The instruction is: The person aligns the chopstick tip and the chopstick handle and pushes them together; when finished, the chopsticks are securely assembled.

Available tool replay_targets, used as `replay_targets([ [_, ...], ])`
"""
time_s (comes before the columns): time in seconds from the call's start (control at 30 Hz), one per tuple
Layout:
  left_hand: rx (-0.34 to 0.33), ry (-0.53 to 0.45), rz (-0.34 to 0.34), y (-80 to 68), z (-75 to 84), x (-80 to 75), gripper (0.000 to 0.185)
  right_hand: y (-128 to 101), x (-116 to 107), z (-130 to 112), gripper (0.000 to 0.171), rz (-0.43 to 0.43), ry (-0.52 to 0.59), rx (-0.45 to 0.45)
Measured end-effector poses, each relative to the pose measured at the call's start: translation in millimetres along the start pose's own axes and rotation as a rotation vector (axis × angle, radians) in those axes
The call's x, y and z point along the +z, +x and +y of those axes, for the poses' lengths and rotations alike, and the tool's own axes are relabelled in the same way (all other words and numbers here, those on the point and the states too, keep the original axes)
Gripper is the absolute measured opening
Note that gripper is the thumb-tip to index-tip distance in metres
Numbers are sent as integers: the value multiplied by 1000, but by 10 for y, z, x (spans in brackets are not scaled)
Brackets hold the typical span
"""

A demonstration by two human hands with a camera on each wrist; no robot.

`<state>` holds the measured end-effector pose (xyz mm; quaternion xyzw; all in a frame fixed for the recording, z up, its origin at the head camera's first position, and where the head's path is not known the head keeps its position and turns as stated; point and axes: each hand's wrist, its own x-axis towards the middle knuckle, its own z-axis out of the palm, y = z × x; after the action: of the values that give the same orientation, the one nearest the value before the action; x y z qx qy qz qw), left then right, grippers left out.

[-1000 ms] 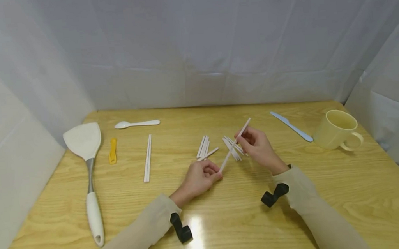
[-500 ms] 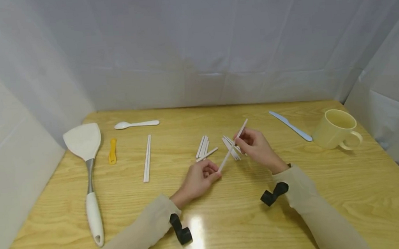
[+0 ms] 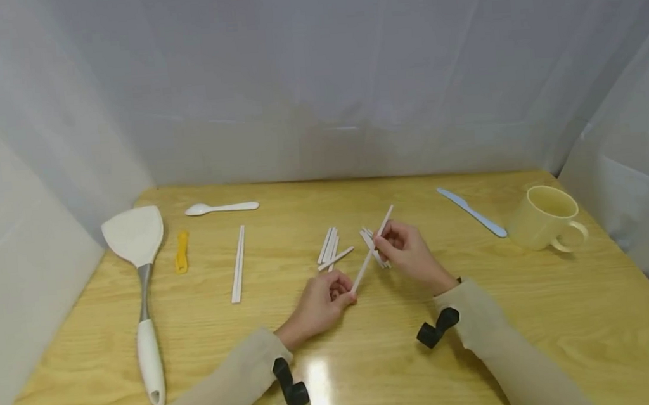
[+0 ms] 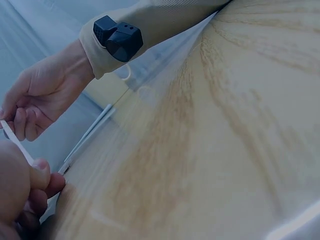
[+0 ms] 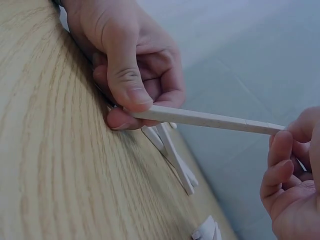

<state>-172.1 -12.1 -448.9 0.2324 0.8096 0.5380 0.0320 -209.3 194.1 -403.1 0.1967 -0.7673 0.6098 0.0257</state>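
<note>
A long thin white chopstick (image 3: 364, 267) slants between both hands above the table. My left hand (image 3: 321, 304) pinches its near, lower end between thumb and fingers. My right hand (image 3: 411, 256) pinches it farther up, with the tip poking out beyond. In the right wrist view the chopstick (image 5: 210, 120) looks square-edged, with fine lines across it near the right fingertips. Just beyond the left hand lie several short white sticks (image 3: 328, 245), one lying crosswise (image 3: 336, 259) at their near end. A second group of short sticks (image 3: 367, 240) is partly hidden behind the chopstick and right hand.
Two white chopsticks (image 3: 238, 264) lie side by side on the left. Around them are a white turner (image 3: 148, 346), a small yellow tool (image 3: 182, 252) and a white spoon (image 3: 227, 207). A light blue knife (image 3: 472, 212) and a yellow mug (image 3: 538, 224) occupy the right.
Both hands keep their pinch on the chopstick. The right hand and the chopstick's upper end have shifted slightly left. The head view has tipped up a little.
</note>
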Motion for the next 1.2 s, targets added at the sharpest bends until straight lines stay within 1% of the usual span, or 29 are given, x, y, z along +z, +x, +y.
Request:
replay_targets([
  [0.07, 6, -28, -13, 12, 0, 18, 8, -9, -8, -14, 16, 16, 6, 20],
  [0.17, 8, -109, -56, 34, 9, 40, 6, -28, -40, -58, 15, 37, 24, 51],
  [0.27, -2, -215, -108, 36, 37, 39, 13, -41, -69, -108, 14, 22, 40, 45],
  [0.33, -2, -266, -135, 29, 73, 25, 20, -40, -80, -138, 15, 6, 55, 28],
  [0.43, 37, -267, -168, 11, 146, -9, 32, -32, -91, -168, 16, -18, 84, 0],
  [0.47, 57, -249, -176, 6, 170, -20, 36, -27, -93, -174, 16, -27, 91, -6],
  [0.6, 180, -157, -208, 1, 266, -56, 53, -13, -108, -187, 17, -88, 73, -24],
  [0.7, 247, -111, -218, 20, 311, -67, 66, -7, -114, -197, 16, -139, 38, -29],
  [0.8, 267, -116, -238, 47, 326, -71, 70, 0, -113, -201, 16, -183, 29, -31],
  [0.87, 265, -134, -250, 60, 332, -81, 72, 4, -105, -207, 15, -215, 26, -31],
  [1.0, 257, -187, -274, 77, 318, -107, 67, 22, -81, -212, 14, -273, 7, -19],
  [1.1, 247, -212, -282, 77, 313, -123, 65, 30, -69, -213, 13, -288, -14, -14],
  [1.2, 247, -204, -289, 73, 316, -133, 65, 27, -62, -220, 12, -283, -31, -11],
])
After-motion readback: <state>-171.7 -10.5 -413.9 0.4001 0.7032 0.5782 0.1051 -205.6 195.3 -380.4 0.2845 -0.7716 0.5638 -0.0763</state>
